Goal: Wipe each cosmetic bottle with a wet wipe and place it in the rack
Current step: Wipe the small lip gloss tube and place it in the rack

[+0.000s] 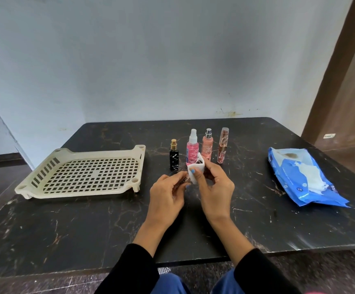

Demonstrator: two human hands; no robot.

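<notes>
A person seated at a black marble-patterned table works a folded white wet wipe around one end of a small clear bottle with black lettering, held in the air just in front of the row of standing bottles. The left hand curls its fingers round the lettered end, seemingly to steady it, while the right hand pinches the wipe over the far end between thumb and fingertips, one blue-painted nail showing against the cloth. The two-handed hold appears meant to let the bottle turn inside the wipe.

Behind the hands wait four bottles, upright and close together, none visibly touching: a black square bottle with a gold cap, a pink spray bottle with a white nozzle, a peach spray bottle with a silver top and a slim clear tube with a rose-gold base. They look lined up within easy reach for their turn.

Left of the row sits the cream perforated plastic rack, no bottle in it, so the wiping is judged to be at its first bottle. Well to the right of the row lies the blue wet-wipe packet, flap open with white wipe showing.
</notes>
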